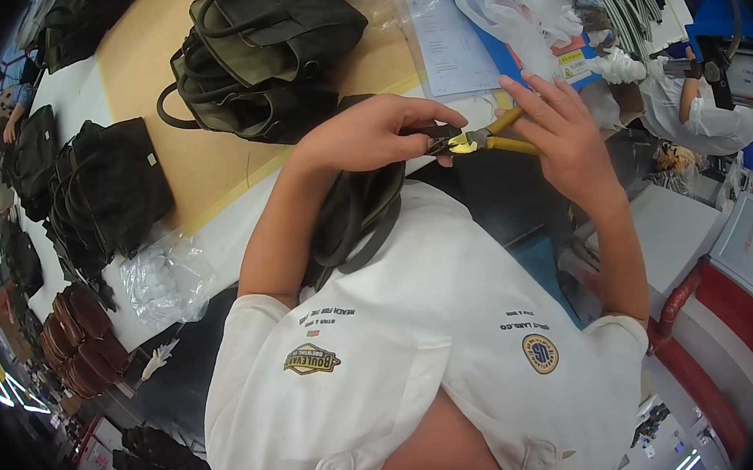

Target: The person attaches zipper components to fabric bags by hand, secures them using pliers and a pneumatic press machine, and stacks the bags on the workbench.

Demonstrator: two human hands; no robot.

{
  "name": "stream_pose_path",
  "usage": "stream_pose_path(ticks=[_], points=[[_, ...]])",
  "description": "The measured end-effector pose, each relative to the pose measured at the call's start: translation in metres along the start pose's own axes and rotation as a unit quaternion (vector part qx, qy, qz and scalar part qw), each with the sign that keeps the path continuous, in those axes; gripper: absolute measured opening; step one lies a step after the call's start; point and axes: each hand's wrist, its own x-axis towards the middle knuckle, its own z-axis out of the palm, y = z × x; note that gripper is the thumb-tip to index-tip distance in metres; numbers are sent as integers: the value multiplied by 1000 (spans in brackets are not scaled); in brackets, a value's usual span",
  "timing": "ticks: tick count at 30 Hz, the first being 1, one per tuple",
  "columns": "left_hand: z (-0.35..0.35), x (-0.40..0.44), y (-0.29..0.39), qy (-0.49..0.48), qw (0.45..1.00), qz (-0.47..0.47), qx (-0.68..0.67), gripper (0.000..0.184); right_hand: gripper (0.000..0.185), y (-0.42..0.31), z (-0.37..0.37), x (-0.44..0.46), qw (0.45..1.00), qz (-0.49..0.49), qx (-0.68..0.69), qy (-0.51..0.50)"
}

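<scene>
My right hand [564,135] holds yellow-handled pliers [511,145], its fingers stretched out along the spread handles. The metal jaws point left and meet a small dark piece [437,136] pinched between the thumb and fingers of my left hand [381,132]. Whether that piece is part of a bag I cannot tell. A dark bag with a looped handle [369,221] hangs below my left wrist, against my white shirt. Just beyond my left hand, several dark green handbags [274,25] are heaped on the table. The palm side of my left hand is hidden.
More dark bags [108,185] lie on the left, beside clear plastic wrap [167,279] and brown bags [85,339]. A printed sheet [451,45] and white plastic bags [521,10] lie ahead. Another person in white [705,112] is at the far right, near a red pipe [714,372].
</scene>
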Motion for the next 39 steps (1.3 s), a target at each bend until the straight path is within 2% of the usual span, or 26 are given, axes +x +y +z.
stream_pose_path(ticks=[4,16,39], points=[[1,2,4,-25,999,-6,-20,47,14,1,-2,0,999,-3,-44,-14],[-5,2,-4,-44,998,2,-53,48,17,0,1,-3,998,-4,-55,-22],[-5,4,-6,-40,992,-12,-121,49,16,5,2,6,999,-33,2,7]])
